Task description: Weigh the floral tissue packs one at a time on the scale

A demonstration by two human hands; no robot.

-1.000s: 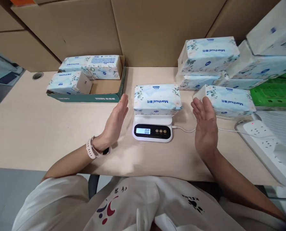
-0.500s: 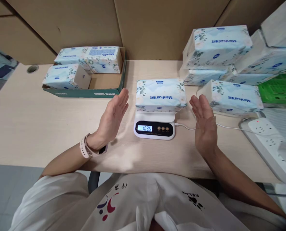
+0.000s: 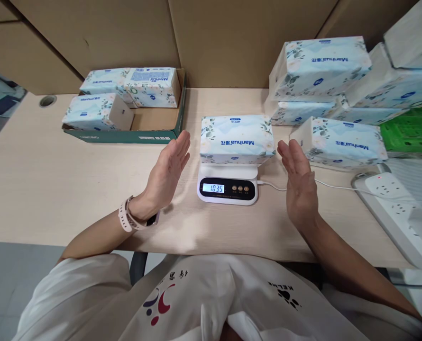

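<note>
Obs., head cam.

- Tissue pack (image 3: 236,139) is seated flat on the scale (image 3: 227,182), centre of the desk (image 3: 54,189). It overhangs the pan at both ends.
- L hand (image 3: 166,173) is held open and flat, fingers together, palm turned toward the pack. It is just left of the pack and not touching it; nothing is gripped.
- R hand (image 3: 298,182) is likewise open and flat, just right of the pack with a gap visible. It is empty.
- Change: display (image 3: 213,188) read 0.0 one sec ago and 103.5 half a sec ago. 103.5 is read again now, so the figure is judged settled.
- Hands have barely shifted over the same interval and are kept off the pack. The reading is therefore judged to be of the pack alone, w/o hand load.

Surroundings:
- Far left: green-edged cardboard tray (image 3: 122,136) with boxed packs (image 3: 90,111) in it; its right part is unfilled.
- Far right: stacked packs (image 3: 319,59).
- One loose pack (image 3: 342,142) lies just beyond the R fingertips; contact cannot be told.
- White cable (image 3: 335,188) is run from the scale's right side toward the power strip (image 3: 385,187).
- Watch (image 3: 125,219) is worn on the L wrist.
</note>
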